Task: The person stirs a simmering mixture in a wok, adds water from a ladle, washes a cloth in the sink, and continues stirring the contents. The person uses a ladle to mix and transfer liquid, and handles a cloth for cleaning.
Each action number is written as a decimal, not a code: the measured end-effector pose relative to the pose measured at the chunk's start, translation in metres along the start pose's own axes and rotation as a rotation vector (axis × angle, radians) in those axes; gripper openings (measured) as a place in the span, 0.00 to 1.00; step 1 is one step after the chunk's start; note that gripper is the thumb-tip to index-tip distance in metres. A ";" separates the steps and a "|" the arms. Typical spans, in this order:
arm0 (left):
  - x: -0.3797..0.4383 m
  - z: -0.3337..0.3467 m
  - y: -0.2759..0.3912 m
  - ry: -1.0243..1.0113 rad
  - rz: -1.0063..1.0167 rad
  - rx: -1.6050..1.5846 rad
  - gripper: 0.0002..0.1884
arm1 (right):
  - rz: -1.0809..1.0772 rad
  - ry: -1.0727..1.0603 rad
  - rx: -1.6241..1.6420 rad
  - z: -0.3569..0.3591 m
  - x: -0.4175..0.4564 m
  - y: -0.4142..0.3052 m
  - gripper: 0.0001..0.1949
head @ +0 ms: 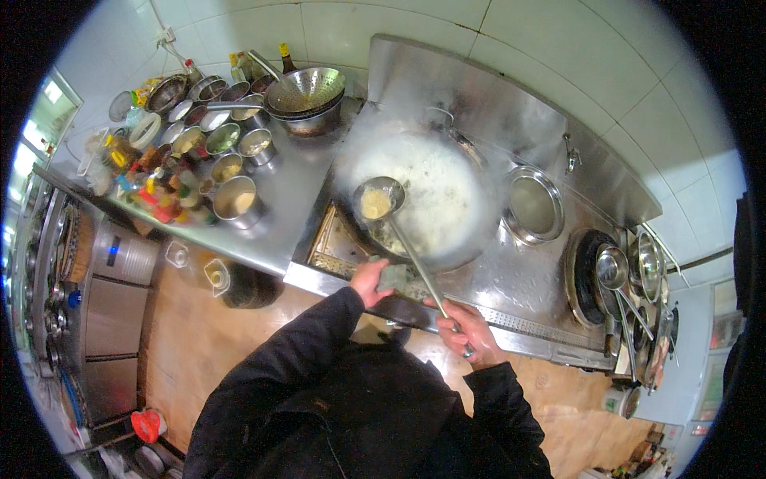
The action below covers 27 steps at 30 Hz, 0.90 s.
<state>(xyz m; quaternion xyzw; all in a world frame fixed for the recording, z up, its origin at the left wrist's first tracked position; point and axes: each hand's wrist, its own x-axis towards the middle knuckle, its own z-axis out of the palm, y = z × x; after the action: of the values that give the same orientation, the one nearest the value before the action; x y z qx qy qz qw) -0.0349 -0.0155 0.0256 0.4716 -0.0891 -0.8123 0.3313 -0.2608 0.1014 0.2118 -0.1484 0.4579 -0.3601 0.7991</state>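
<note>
My right hand (470, 332) grips the long handle of a metal ladle (419, 254). The ladle's bowl is over the left part of a large wok (464, 260) and holds something pale yellow. White, foamy liquid (440, 197) fills the wok, and thick steam blurs its surface and far rim. At the wok's near left side, my left hand (368, 282) holds a folded grey-green cloth (393, 278) between thumb and fingers. Whether the cloth wraps a wok handle is hidden.
Right of the wok sits a round metal basin (532, 203) of cloudy liquid. Farther right are a dark wok (583, 278) and another ladle (612, 267). Metal seasoning pots (236, 200), bottles and a perforated strainer (308, 90) crowd the left counter. A dark bin (254, 287) stands below.
</note>
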 end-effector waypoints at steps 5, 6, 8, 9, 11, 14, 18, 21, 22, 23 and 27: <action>-0.018 0.016 0.009 0.036 -0.012 0.020 0.14 | -0.086 0.002 0.052 0.004 -0.021 -0.005 0.21; -0.019 0.014 0.009 0.031 -0.010 0.021 0.14 | -0.103 0.002 0.077 0.003 -0.027 -0.004 0.21; -0.015 0.008 0.006 0.000 0.009 0.024 0.13 | -0.162 -0.016 0.115 -0.005 -0.036 0.003 0.22; -0.009 0.000 0.004 -0.023 0.028 0.022 0.12 | -0.161 0.011 0.127 -0.006 -0.044 0.004 0.22; -0.006 -0.001 0.001 -0.020 0.029 0.025 0.12 | -0.166 0.072 0.154 -0.009 -0.063 0.006 0.21; -0.009 0.009 0.006 0.010 -0.002 0.049 0.13 | -0.226 0.153 0.203 -0.033 -0.091 0.021 0.23; 0.015 -0.016 -0.002 -0.064 -0.043 0.011 0.14 | -0.314 0.324 0.168 -0.051 -0.132 0.042 0.24; 0.006 -0.012 0.003 -0.079 -0.004 0.074 0.13 | -0.339 0.457 0.149 -0.064 -0.159 0.059 0.23; 0.003 -0.014 0.004 -0.121 0.115 0.313 0.13 | -0.351 0.493 0.128 -0.066 -0.166 0.066 0.23; -0.001 -0.014 0.004 -0.112 0.132 0.347 0.13 | -0.362 0.528 0.106 -0.067 -0.172 0.073 0.23; -0.049 0.017 0.029 -0.028 -0.036 0.078 0.15 | -0.309 0.639 0.000 -0.068 -0.183 0.103 0.22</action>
<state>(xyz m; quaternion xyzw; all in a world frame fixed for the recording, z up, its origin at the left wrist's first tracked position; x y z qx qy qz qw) -0.0191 -0.0103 0.0825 0.4743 -0.1166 -0.8205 0.2969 -0.3315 0.3095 0.2316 -0.0959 0.6568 -0.5049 0.5517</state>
